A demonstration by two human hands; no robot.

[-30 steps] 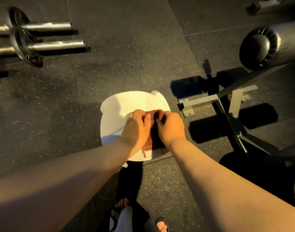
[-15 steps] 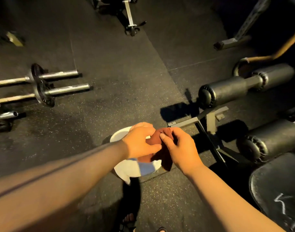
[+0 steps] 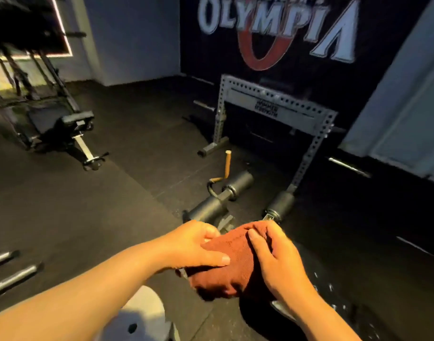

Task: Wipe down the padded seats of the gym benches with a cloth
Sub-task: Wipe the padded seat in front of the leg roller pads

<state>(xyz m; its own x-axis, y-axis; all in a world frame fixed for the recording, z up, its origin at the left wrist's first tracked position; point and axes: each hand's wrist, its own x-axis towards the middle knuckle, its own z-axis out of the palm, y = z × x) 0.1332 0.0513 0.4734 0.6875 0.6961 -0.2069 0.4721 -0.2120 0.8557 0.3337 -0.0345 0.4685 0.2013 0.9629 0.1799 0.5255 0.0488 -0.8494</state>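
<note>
A folded reddish-brown cloth (image 3: 232, 264) is held up in front of me between both hands. My left hand (image 3: 193, 244) grips its left side, thumb laid across the top. My right hand (image 3: 276, 257) grips the right side, fingers curled over the cloth's upper edge. Below and to the right lies a dark padded bench seat (image 3: 334, 299), dim and partly hidden by my right forearm. Another black padded bench (image 3: 53, 121) stands far left under a rack.
A white round stool (image 3: 139, 313) sits low at centre. Black foam roller pads (image 3: 211, 207) and a grey perforated steel frame (image 3: 280, 107) stand ahead. Barbell ends (image 3: 11, 276) lie on the rubber floor at left. A dark wall with large lettering is behind.
The view has swung up from the floor to the room. Both hands have lifted the cloth off the white stool and carry it to the right.
</note>
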